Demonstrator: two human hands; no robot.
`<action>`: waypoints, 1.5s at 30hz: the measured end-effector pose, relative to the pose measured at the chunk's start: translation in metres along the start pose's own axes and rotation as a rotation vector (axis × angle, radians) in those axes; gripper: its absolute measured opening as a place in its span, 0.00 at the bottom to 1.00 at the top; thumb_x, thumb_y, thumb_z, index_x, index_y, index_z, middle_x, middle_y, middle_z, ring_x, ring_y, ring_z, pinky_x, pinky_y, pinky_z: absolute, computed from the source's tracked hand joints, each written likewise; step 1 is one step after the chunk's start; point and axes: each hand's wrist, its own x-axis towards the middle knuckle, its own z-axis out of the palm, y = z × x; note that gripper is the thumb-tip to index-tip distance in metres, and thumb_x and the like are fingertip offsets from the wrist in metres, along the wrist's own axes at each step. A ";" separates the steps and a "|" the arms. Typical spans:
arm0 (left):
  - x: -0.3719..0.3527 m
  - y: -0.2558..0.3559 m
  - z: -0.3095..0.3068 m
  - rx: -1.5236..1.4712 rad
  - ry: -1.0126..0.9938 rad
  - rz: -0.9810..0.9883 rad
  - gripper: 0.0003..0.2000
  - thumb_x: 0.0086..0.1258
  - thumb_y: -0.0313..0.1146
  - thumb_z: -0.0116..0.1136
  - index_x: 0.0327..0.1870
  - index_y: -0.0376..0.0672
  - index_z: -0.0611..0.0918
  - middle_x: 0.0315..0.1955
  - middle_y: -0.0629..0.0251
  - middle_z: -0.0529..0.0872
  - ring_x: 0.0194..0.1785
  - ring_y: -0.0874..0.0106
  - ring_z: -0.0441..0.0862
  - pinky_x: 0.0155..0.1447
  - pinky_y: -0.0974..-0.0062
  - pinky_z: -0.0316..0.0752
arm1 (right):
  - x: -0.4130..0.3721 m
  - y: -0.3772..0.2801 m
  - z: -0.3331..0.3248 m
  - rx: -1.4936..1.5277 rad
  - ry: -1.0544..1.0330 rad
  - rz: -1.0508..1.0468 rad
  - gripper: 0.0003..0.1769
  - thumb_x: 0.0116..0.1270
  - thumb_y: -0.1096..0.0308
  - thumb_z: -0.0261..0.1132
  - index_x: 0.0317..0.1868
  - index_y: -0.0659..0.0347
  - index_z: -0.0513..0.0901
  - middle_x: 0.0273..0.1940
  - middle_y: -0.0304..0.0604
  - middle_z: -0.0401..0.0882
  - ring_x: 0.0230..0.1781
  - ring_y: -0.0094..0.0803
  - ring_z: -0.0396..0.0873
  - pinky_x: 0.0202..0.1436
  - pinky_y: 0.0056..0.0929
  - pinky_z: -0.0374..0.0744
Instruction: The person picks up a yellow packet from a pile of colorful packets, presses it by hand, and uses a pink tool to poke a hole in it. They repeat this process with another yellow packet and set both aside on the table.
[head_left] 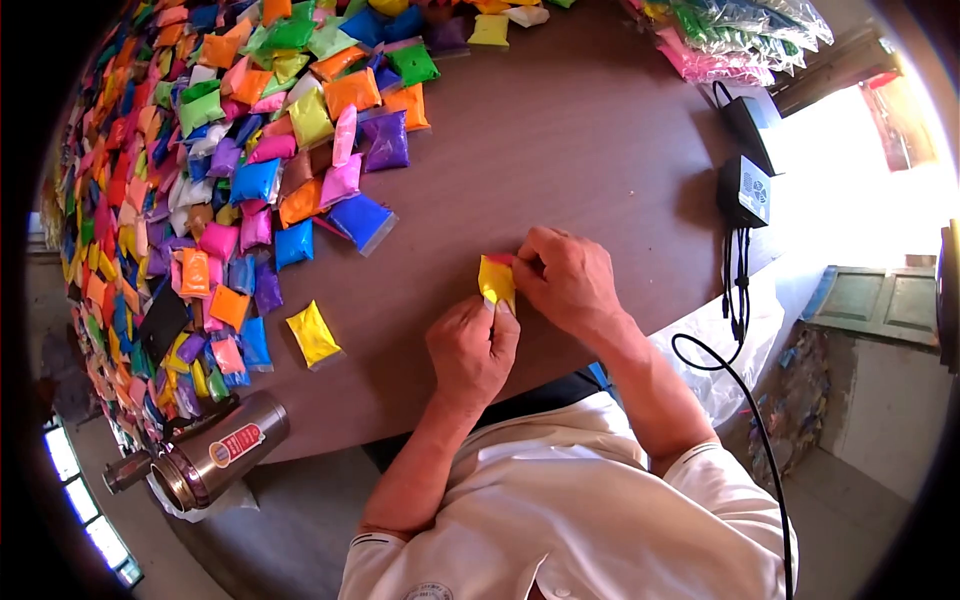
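Between my two hands, over the brown table, is a small yellow packet [496, 279]. My left hand [472, 345] pinches its lower edge between thumb and fingers. My right hand [570, 278] is closed at the packet's upper right corner, where a bit of red or pink shows by the fingertips. Another yellow packet [314, 334] lies on the table to the left of my left hand. Beyond it, a large pile of colourful packets [252, 180] covers the left side, with a blue packet [360, 221] at its near edge.
A metal flask [225, 450] lies at the lower left table edge. Black power adapters [745, 190] with cables sit at the right edge, and a black cable hangs down past my right arm. Clear bags with pink and green contents [730, 45] lie at the upper right.
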 end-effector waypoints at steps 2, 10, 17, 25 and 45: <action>-0.001 0.000 0.000 -0.007 -0.001 0.014 0.11 0.64 0.26 0.56 0.21 0.38 0.72 0.17 0.58 0.73 0.21 0.57 0.74 0.25 0.62 0.70 | 0.001 0.002 0.008 0.018 0.087 0.017 0.06 0.57 0.70 0.65 0.28 0.62 0.77 0.28 0.46 0.80 0.27 0.47 0.79 0.29 0.39 0.76; -0.002 0.003 -0.001 -0.031 0.005 -0.043 0.11 0.65 0.25 0.56 0.21 0.38 0.71 0.17 0.58 0.72 0.20 0.58 0.73 0.24 0.64 0.69 | -0.014 -0.010 -0.031 0.423 -0.154 0.146 0.08 0.58 0.69 0.67 0.31 0.64 0.78 0.25 0.49 0.79 0.25 0.46 0.78 0.28 0.37 0.74; -0.002 0.001 0.001 0.021 -0.016 0.007 0.10 0.64 0.25 0.57 0.21 0.38 0.72 0.18 0.57 0.75 0.22 0.57 0.74 0.25 0.63 0.71 | -0.008 -0.002 -0.012 0.076 -0.165 0.040 0.08 0.58 0.68 0.68 0.30 0.63 0.80 0.25 0.47 0.80 0.24 0.45 0.79 0.28 0.35 0.75; -0.004 0.000 0.000 -0.032 0.023 -0.016 0.10 0.64 0.25 0.56 0.21 0.37 0.71 0.17 0.56 0.73 0.22 0.56 0.74 0.25 0.61 0.70 | -0.009 0.009 -0.008 0.195 0.100 0.073 0.08 0.56 0.68 0.66 0.25 0.62 0.76 0.25 0.48 0.79 0.26 0.48 0.79 0.29 0.41 0.75; -0.008 0.001 -0.002 -0.151 0.050 -0.137 0.12 0.70 0.29 0.53 0.25 0.35 0.74 0.19 0.55 0.76 0.22 0.56 0.75 0.26 0.64 0.71 | -0.022 -0.001 -0.016 0.368 0.059 0.112 0.05 0.56 0.71 0.66 0.28 0.63 0.78 0.25 0.48 0.79 0.25 0.45 0.80 0.28 0.37 0.76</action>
